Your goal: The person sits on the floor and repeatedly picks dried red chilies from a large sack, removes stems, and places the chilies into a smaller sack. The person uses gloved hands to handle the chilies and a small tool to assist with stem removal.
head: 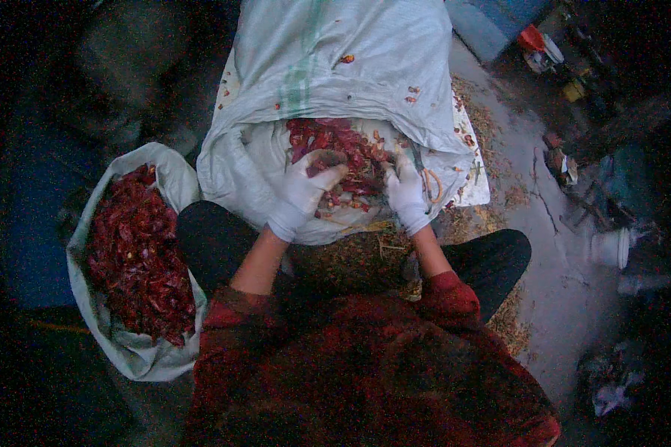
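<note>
In a white glove, my left hand (306, 187) curls its fingers and thumb around dark dried red chillies (325, 160). My right hand (405, 187), also gloved, has its fingertips at the right edge of the chilli heap (363, 151); blur hides whether they pinch a piece. Both hands are at the mouth of a large white woven sack (363, 67) with green stripes, lying flat before me. Orange-handled scissors (433, 185) lie just right of my right hand, their blades partly hidden by it. Small chilli bits (358, 204) are scattered below the heap.
A second white sack (173, 173) stands open at my left, full of dried red chillies (140, 257). Stems and debris (495, 139) litter the concrete floor (553, 268) on the right. A white container (612, 248) is at the far right. My bent knees flank the work area.
</note>
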`<state>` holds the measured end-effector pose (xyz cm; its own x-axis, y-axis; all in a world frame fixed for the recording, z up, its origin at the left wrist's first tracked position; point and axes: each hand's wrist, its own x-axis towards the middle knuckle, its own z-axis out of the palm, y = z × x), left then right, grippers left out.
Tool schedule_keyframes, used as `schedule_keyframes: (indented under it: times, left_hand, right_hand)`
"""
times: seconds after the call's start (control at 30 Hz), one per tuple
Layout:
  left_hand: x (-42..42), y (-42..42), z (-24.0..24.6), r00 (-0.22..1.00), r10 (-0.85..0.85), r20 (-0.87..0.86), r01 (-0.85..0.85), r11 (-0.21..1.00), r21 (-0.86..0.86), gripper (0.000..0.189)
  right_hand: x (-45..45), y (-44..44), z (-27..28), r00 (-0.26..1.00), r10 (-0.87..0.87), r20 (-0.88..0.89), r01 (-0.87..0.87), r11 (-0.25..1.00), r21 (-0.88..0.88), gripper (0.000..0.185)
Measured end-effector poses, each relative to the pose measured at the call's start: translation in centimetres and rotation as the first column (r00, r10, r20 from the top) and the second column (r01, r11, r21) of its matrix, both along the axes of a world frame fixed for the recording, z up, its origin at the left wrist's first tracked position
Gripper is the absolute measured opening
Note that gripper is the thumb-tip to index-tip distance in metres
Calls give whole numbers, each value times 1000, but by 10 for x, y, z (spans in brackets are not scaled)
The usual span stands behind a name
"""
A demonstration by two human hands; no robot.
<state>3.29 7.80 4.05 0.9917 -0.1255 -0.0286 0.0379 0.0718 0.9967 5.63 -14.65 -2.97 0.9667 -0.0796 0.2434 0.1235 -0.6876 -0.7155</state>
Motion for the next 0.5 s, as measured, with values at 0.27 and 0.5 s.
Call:
schedule_keyframes:
  times: [0.27,0.5]
  left_hand:
    - [1,-21,-16,990,-14,143,-24,964,265,42]
    - [-7,-17,-5,932,55,359,-253,808,532,39]
  right_hand:
    - [-18,15,48,929,313,-196,-247,922,299,39]
    - [-28,35,73,968,243,66,-245,845,476,25]
